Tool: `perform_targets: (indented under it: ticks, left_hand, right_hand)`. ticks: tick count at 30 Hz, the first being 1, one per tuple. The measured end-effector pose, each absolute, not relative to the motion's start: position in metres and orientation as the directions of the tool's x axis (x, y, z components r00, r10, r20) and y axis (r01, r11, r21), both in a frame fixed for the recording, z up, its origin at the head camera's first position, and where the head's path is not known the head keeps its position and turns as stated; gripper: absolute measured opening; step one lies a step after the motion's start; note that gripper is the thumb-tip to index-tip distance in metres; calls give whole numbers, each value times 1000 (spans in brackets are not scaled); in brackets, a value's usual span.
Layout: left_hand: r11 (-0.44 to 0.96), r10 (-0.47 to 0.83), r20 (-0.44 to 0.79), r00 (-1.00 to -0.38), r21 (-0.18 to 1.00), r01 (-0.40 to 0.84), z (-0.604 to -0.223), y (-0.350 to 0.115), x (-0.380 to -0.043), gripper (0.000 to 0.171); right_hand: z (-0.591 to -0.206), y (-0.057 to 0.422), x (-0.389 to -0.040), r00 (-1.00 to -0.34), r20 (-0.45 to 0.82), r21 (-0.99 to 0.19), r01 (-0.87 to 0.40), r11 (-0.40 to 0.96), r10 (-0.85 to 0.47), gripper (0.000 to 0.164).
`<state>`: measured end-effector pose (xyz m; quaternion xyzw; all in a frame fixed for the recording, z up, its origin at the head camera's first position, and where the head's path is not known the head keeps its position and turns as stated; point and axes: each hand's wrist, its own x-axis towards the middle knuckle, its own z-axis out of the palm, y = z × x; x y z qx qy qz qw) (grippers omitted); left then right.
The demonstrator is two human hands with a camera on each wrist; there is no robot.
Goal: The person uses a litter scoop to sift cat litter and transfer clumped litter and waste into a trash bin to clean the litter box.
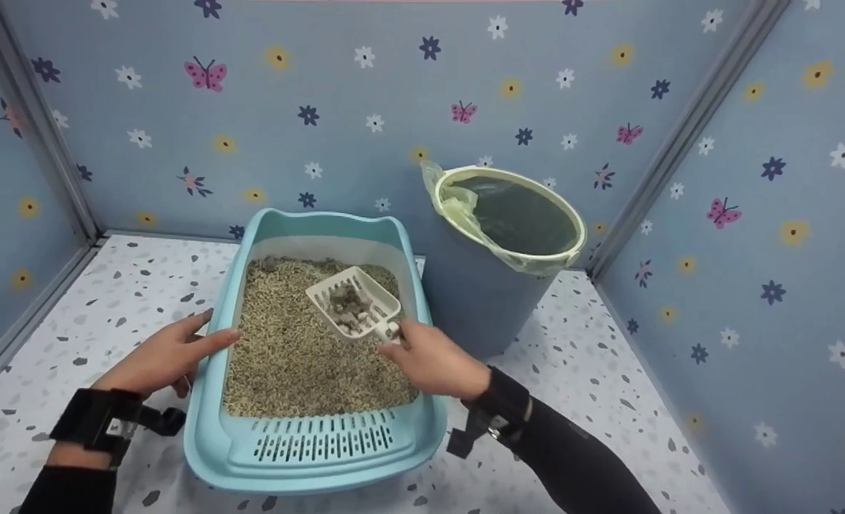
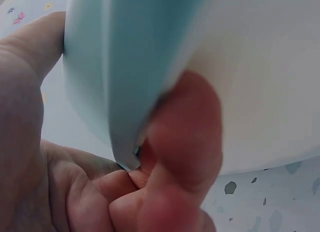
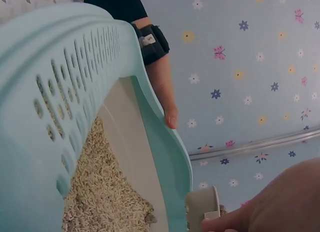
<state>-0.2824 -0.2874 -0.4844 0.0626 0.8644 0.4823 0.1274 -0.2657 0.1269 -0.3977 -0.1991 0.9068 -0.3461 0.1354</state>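
Observation:
A blue litter box (image 1: 212, 378) filled with tan pellet litter (image 1: 301, 364) stands on the speckled surface. My left hand (image 1: 173, 351) grips its left rim, thumb on top and fingers curled under the edge, as the left wrist view shows. In my right hand (image 1: 438, 358) is the handle of a cream slotted litter scoop (image 1: 387, 303), held over the litter toward the right side. Greyish clumps (image 1: 349, 303) lie in the scoop. From the right wrist view, part of the scoop (image 3: 201, 204) shows beside the box's rim, with the right hand (image 3: 270, 207) at its handle.
A tall grey-blue bin (image 1: 476, 300) with a cream rim and a pale yellow-green liner (image 1: 462, 207) stands just right of the litter box. Flower-patterned panels (image 1: 365, 93) enclose the back and both sides. The litter box has a slotted front ledge (image 1: 322, 437).

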Motion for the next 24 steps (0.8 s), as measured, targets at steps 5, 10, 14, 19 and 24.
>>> perform_targets:
  ticks: [5, 10, 14, 19, 24]
  left_hand:
    - [519, 236, -165, -958, 855, -20, -485, -287, -281, 99]
    - [511, 237, -160, -958, 860, -17, -486, -286, -280, 98]
    - [513, 240, -168, -956, 858, -22, -487, -286, -279, 98]
    - [537, 224, -163, -961, 843, -17, -485, -288, -280, 99]
    - [537, 234, -161, -959, 844, -11, -482, -289, -284, 99]
  right_hand:
    - [-401, 131, -263, -886, -155, -672, -229, 704, -437, 18]
    - [-402, 130, -268, -891, -113, -689, -249, 680, -440, 19]
    - [-403, 135, -265, -887, -161, -658, -230, 717, -432, 17]
    - [-403, 131, -272, -891, -110, -696, -247, 674, -440, 21]
    - [-398, 133, -271, -881, -152, -642, -257, 722, -449, 21]
